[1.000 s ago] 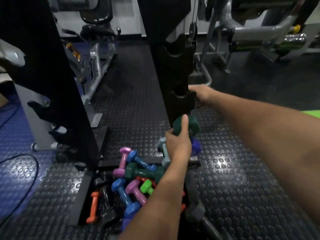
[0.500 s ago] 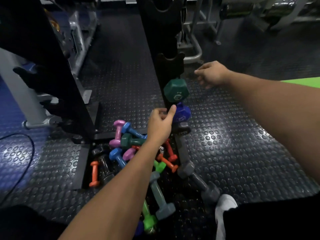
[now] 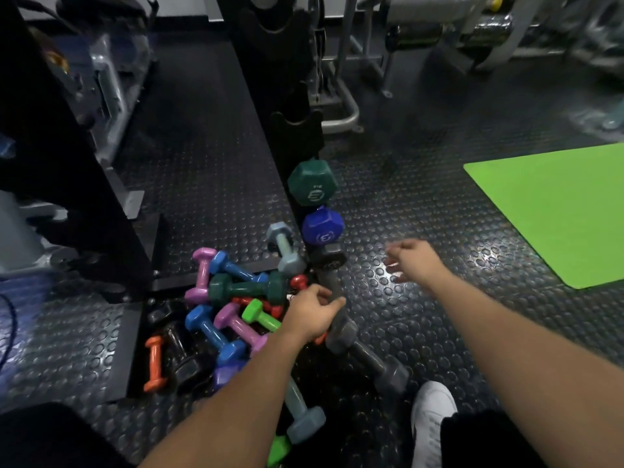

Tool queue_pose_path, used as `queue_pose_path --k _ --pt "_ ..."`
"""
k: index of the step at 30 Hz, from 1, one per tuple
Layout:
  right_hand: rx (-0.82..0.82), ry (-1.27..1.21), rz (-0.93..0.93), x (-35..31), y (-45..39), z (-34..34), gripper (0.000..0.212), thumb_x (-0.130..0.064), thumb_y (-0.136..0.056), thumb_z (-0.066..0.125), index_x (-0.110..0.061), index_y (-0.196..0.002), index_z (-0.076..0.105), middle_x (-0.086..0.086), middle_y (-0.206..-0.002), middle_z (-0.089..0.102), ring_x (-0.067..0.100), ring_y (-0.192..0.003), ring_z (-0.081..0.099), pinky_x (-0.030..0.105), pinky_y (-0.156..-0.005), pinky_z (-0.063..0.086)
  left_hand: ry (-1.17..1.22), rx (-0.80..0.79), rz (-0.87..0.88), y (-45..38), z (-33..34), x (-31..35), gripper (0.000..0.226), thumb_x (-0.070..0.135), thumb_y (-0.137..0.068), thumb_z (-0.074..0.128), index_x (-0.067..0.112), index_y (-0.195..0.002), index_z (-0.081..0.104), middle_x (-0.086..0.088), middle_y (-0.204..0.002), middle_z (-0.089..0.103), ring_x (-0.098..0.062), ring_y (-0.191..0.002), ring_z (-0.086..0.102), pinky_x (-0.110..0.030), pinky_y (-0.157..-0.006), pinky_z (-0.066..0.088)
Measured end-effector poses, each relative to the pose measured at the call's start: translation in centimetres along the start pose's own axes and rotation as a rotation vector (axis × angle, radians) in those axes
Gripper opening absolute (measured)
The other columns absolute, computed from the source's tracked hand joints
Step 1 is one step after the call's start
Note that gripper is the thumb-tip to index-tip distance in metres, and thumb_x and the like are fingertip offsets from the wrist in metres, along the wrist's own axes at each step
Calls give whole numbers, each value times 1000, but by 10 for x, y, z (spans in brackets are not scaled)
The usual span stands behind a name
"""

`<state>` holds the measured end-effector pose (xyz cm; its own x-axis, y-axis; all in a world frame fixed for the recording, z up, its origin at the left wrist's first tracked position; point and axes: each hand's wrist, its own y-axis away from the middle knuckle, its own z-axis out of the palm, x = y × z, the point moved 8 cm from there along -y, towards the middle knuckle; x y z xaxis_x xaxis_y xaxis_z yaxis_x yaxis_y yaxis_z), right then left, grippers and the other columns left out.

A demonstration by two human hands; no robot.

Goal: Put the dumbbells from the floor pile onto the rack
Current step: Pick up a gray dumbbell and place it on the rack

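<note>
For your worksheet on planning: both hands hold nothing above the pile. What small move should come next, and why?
Probably lower the left hand onto the dark grey dumbbell just beneath it and grip its handle. The green dumbbell and purple dumbbell already sit on the rack, with empty cradles above.

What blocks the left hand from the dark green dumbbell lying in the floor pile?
Nothing visible. The left hand hovers just right of the dark green dumbbell, whose handle lies exposed on top of the pile, with only red dumbbells beside it.

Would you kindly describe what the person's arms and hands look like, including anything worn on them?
Both forearms are bare with no sleeves in view. The left hand and right hand wear no gloves; no watch, band or ring shows, though the right hand is motion-blurred.
</note>
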<state>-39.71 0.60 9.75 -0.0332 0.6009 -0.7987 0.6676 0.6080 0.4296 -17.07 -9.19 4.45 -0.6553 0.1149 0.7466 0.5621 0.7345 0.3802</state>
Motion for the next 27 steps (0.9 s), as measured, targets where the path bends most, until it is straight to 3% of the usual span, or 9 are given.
queue_pose_path --k 3,7,10,13,16,18,20,22,27 --pt "21 -3 79 54 6 16 13 -14 -102 55 -9 -107 67 11 -95 73 25 -80 63 41 -76 54 -64 -59 -40 -4 21 -17 45 54 -84 72 22 -115 67 6 -99 70 -15 -99 66 -29 -91 51" --pt "44 30 222 132 18 34 16 -22 -96 63 -12 -104 72 3 -81 72 23 -69 62 41 -71 54 -139 -144 -72 -5 44 -31 53 56 -83 73 23 -123 63 3 -115 65 -17 -107 62 -27 -94 48" --pt "112 42 324 175 35 40 12 -23 -93 64 -14 -97 71 5 -90 72 26 -85 66 40 -85 55 -174 -195 -91 -7 63 -38 58 52 -84 73 21 -131 60 2 -126 62 -19 -114 61 -28 -97 47" --pt "136 73 413 208 48 46 20 -25 -92 63 -16 -109 69 9 -107 72 28 -101 64 37 -91 51 -200 -216 -109 -11 78 -48 63 53 -82 74 23 -135 58 -1 -131 62 -19 -117 60 -31 -102 47" --pt "167 82 473 229 55 48 33 -27 -94 63 -10 -122 65 8 -103 66 26 -94 57 30 -80 42 -248 -219 -127 -16 90 -58 77 56 -82 72 21 -146 47 -5 -141 53 -24 -128 53 -31 -108 42" --pt "189 24 532 246 60 52 39 -30 -94 63 -7 -125 62 8 -100 61 26 -92 53 30 -80 39 -244 -223 -149 -18 97 -65 88 60 -81 72 20 -152 38 -9 -146 47 -27 -134 48 -33 -112 38" --pt "191 -77 607 265 66 60 48 -40 -90 67 -6 -124 61 8 -101 63 28 -94 58 35 -88 46 -209 -250 -169 -20 107 -71 98 65 -78 72 21 -155 32 -11 -149 45 -29 -136 46 -36 -114 37" --pt "174 -205 668 282 68 72 59 -54 -82 67 -8 -117 62 8 -101 67 33 -96 64 50 -91 55 -191 -262 -171 -24 114 -74 104 73 -73 70 25 -157 29 -11 -149 44 -29 -137 45 -39 -115 37" --pt "150 -401 707 291 72 92 51 -58 -88 61 -21 -123 56 7 -111 63 33 -99 63 58 -74 61 -219 -253 -148 -38 118 -76 95 73 -71 70 36 -152 35 -5 -139 50 -26 -130 50 -34 -112 39"
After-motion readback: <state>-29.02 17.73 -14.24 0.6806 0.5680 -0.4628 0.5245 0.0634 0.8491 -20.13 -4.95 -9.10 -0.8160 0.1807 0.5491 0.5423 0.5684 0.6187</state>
